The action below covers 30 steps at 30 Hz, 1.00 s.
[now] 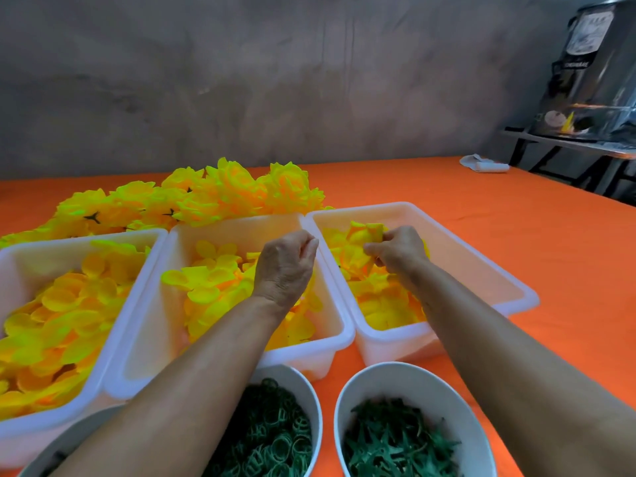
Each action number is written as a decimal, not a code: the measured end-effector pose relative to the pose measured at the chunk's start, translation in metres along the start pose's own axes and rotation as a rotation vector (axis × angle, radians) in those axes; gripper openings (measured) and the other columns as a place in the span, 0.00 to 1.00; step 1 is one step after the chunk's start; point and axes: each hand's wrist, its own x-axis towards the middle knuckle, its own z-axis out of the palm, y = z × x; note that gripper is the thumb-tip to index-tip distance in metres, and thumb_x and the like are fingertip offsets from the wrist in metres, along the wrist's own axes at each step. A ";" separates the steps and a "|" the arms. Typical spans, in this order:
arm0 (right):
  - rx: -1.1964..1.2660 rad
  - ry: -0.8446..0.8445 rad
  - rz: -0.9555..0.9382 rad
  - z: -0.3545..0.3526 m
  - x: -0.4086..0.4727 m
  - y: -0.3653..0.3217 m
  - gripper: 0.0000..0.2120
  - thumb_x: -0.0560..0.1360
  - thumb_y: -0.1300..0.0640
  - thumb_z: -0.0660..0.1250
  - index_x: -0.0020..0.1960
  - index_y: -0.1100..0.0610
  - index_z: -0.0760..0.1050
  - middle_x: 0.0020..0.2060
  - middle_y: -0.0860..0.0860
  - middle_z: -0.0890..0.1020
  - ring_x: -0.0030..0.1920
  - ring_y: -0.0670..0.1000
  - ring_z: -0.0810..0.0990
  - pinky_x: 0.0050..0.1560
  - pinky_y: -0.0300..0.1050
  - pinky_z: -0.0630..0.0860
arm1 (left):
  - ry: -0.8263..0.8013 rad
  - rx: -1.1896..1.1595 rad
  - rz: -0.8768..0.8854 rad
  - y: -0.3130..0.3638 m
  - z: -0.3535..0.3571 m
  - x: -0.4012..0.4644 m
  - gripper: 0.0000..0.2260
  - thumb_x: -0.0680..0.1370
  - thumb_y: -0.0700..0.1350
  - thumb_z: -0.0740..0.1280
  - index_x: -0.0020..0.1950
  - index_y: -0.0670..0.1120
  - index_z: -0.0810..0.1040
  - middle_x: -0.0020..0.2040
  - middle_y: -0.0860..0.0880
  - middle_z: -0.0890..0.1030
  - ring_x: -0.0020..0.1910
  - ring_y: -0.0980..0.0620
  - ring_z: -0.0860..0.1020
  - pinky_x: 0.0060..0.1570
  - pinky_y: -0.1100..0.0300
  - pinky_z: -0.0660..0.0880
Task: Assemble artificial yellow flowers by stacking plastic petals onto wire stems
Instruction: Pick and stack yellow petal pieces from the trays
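Green calyx stars fill the bowl (409,438) nearest me. Beyond it, in the right bin (481,270), my right hand (399,251) pinches a yellow petal layer (366,232): thin, floppy, light, so I'd grip near centre. Left hand (287,266) curled, contents unclear.

Left tub (20,425) — cut by edge
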 end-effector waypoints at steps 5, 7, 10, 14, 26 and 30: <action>0.320 -0.122 0.034 -0.003 -0.011 -0.001 0.15 0.71 0.64 0.72 0.30 0.57 0.70 0.23 0.51 0.68 0.21 0.46 0.65 0.19 0.34 0.59 | -0.004 0.003 0.011 0.000 0.000 -0.001 0.10 0.79 0.43 0.64 0.45 0.38 0.81 0.39 0.38 0.81 0.39 0.38 0.77 0.38 0.51 0.71; 0.381 -0.169 0.007 -0.006 -0.013 -0.006 0.10 0.73 0.64 0.70 0.34 0.57 0.74 0.24 0.51 0.72 0.22 0.45 0.69 0.21 0.33 0.64 | -0.009 -0.021 0.023 0.002 0.000 -0.001 0.09 0.78 0.43 0.65 0.46 0.38 0.82 0.41 0.39 0.82 0.40 0.40 0.78 0.40 0.53 0.71; 0.533 -0.240 0.030 -0.006 -0.019 -0.004 0.05 0.77 0.64 0.64 0.45 0.58 0.77 0.34 0.53 0.80 0.31 0.49 0.78 0.30 0.39 0.76 | -0.063 -0.080 0.037 0.005 -0.001 -0.002 0.08 0.77 0.43 0.68 0.51 0.39 0.83 0.48 0.42 0.83 0.43 0.44 0.79 0.46 0.56 0.74; 0.661 -0.230 0.051 -0.003 -0.025 0.004 0.08 0.73 0.70 0.66 0.52 0.65 0.78 0.37 0.56 0.83 0.34 0.52 0.82 0.36 0.45 0.80 | -0.117 -0.073 0.101 0.007 -0.001 -0.005 0.10 0.75 0.44 0.70 0.53 0.39 0.82 0.51 0.43 0.82 0.44 0.45 0.78 0.47 0.56 0.74; 0.567 -0.183 -0.146 0.000 -0.029 0.001 0.08 0.68 0.66 0.74 0.35 0.59 0.76 0.23 0.46 0.78 0.23 0.42 0.75 0.25 0.34 0.74 | -0.189 -0.055 0.159 0.019 0.000 -0.010 0.22 0.67 0.52 0.76 0.57 0.42 0.81 0.50 0.42 0.82 0.50 0.46 0.77 0.51 0.54 0.72; 0.618 -0.265 -0.139 0.000 -0.029 0.001 0.06 0.67 0.62 0.74 0.41 0.60 0.77 0.30 0.49 0.82 0.31 0.43 0.80 0.34 0.37 0.78 | -0.199 -0.151 0.124 0.020 -0.002 -0.010 0.19 0.69 0.45 0.76 0.57 0.40 0.81 0.47 0.41 0.82 0.47 0.44 0.78 0.46 0.56 0.72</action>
